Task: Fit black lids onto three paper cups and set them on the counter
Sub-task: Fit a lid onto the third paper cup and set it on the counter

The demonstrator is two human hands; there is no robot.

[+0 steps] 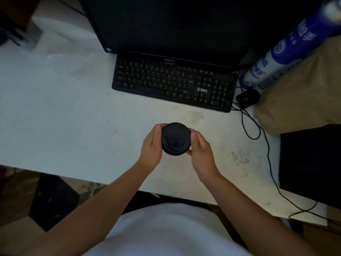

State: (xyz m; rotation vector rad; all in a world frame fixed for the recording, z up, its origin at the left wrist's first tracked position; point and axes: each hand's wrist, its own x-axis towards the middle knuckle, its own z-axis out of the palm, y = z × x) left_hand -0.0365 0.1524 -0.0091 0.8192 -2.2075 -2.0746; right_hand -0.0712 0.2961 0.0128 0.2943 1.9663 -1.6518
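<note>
A round black lid (175,139) with a sip tab faces up, held above the white counter (64,117) near its front edge. My left hand (152,146) wraps its left side and my right hand (200,150) presses its right side. The lid hides whatever is beneath it, so no paper cup shows from this angle. No other cups or lids are in sight.
A black keyboard (173,82) lies behind my hands, under a dark monitor (175,24). A black mouse (248,97) with trailing cables, a blue-and-white wrapped roll (276,54) and a brown bag (304,89) stand at the right. A black box (311,167) sits at the right edge.
</note>
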